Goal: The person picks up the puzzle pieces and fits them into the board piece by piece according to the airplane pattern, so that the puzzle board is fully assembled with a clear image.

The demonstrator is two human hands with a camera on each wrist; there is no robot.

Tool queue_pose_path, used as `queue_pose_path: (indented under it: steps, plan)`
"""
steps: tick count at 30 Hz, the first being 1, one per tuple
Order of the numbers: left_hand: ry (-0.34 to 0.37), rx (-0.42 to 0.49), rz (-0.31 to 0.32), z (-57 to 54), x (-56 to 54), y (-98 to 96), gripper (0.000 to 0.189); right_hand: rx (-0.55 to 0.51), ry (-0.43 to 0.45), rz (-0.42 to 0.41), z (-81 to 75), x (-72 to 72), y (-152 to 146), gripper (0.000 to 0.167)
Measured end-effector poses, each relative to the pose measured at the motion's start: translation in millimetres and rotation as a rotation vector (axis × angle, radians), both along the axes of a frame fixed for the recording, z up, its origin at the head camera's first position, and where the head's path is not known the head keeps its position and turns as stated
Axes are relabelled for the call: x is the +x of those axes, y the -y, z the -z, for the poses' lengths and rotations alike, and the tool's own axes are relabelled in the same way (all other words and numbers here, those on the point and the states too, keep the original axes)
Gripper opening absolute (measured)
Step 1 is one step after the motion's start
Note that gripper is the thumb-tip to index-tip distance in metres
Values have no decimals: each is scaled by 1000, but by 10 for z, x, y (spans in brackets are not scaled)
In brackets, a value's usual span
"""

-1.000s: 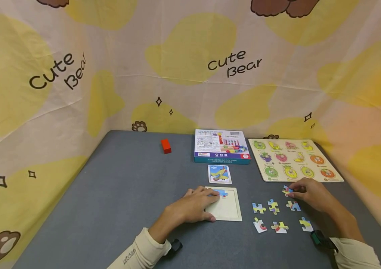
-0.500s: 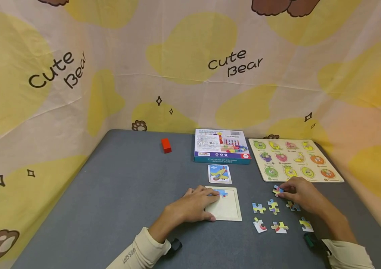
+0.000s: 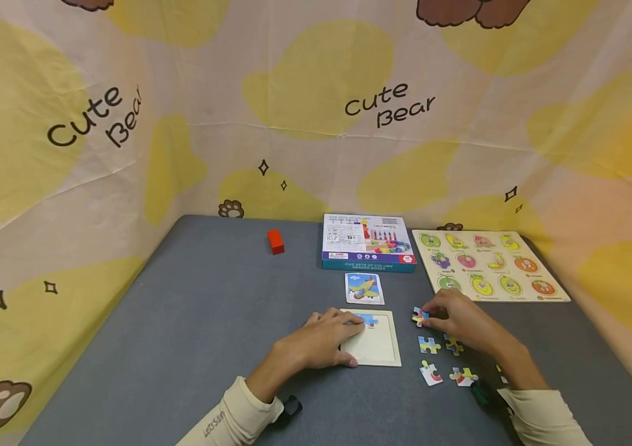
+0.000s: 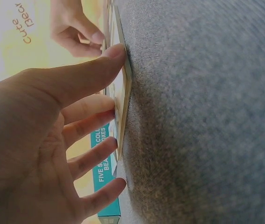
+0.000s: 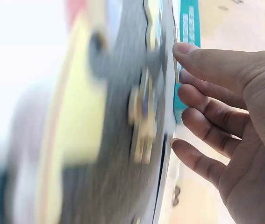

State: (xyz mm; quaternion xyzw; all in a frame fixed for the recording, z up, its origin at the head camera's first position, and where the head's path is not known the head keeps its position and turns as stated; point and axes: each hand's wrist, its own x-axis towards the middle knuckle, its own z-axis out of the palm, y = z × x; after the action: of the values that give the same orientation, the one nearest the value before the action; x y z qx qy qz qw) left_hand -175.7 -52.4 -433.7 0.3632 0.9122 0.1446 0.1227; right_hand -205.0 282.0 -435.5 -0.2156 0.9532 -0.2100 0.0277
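My right hand (image 3: 461,317) pinches a jigsaw piece (image 3: 419,316) between thumb and fingers, just right of the wooden puzzle tray (image 3: 380,348). In the right wrist view the held piece (image 5: 176,56) shows edge-on at the thumb tip. My left hand (image 3: 318,339) rests on the tray's left side, thumb at the near edge and fingers spread along the top. A blue jigsaw piece (image 3: 370,319) lies at the tray's upper edge, partly covered by those fingers. Several loose pieces, among them a blue and yellow piece (image 3: 429,345) and a white and red piece (image 3: 431,374), lie near my right arm, which hides others.
Behind the tray lies an airplane picture card (image 3: 364,288), then a flat box (image 3: 368,243). A fruit puzzle board (image 3: 491,266) lies at the back right. A red block (image 3: 275,242) stands at the back left. Printed cloth (image 3: 305,111) surrounds the grey table (image 3: 193,347).
My right hand has moved left with the pinched jigsaw piece, from below the fruit board to beside the tray. My left hand stays in place on the tray.
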Motion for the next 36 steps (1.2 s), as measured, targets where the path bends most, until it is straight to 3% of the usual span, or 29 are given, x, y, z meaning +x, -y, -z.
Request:
queue_pose_path:
  steps: [18, 36]
  plan:
    - [16, -2, 3, -10, -6, 2, 68, 46, 31, -91, -13, -38, 572, 18]
    - [21, -7, 5, -56, 35, 7, 67, 51, 14, -124, 20, -22, 659, 19]
